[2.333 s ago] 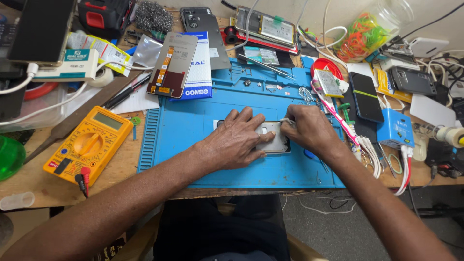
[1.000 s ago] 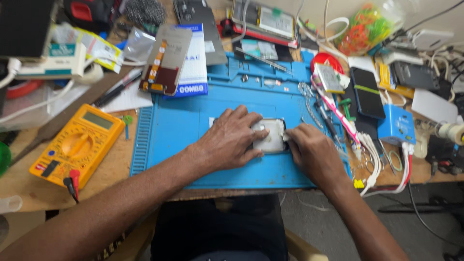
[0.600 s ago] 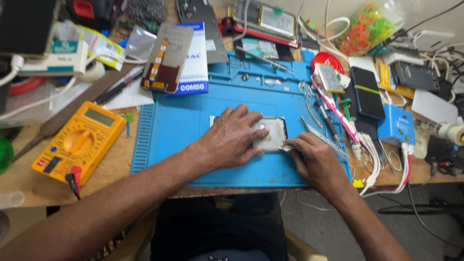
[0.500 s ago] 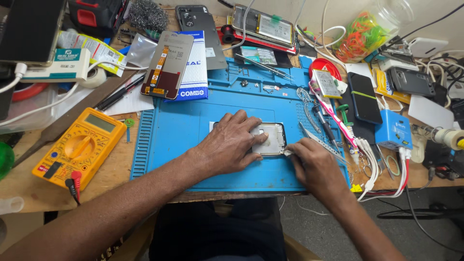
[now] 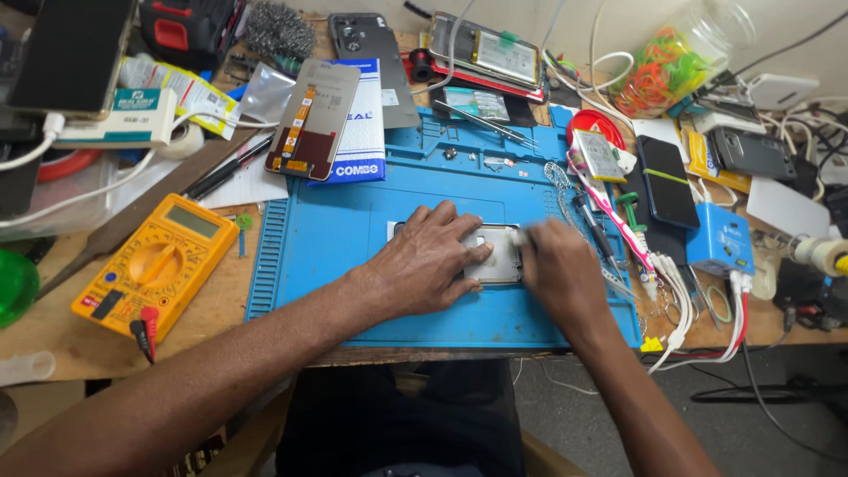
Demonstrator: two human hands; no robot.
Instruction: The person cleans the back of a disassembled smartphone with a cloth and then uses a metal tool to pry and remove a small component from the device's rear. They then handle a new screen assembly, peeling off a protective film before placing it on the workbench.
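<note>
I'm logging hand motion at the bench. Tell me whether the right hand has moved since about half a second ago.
Yes. The right hand has shifted up the blue mat, away from the mat's near edge, and now sits blurred against the right edge of the opened phone.

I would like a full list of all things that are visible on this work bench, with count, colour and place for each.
phone frame: one, silver-white, middle of the mat, under both hands
work mat: one, blue, centre of the bench
multimeter: one, yellow-orange, left of the mat
screen part: one, grey with a brown strip, on a white and blue box behind the mat
open phone: one, red-edged, back centre
dark phone: one, black, right of the mat
small box: one, blue, right edge
jar of rubber bands: one, clear, back right
tweezers: one pair, metal, back of the mat
left hand: pressing on the phone frame
right hand: blurred, at the frame's right edge
</note>
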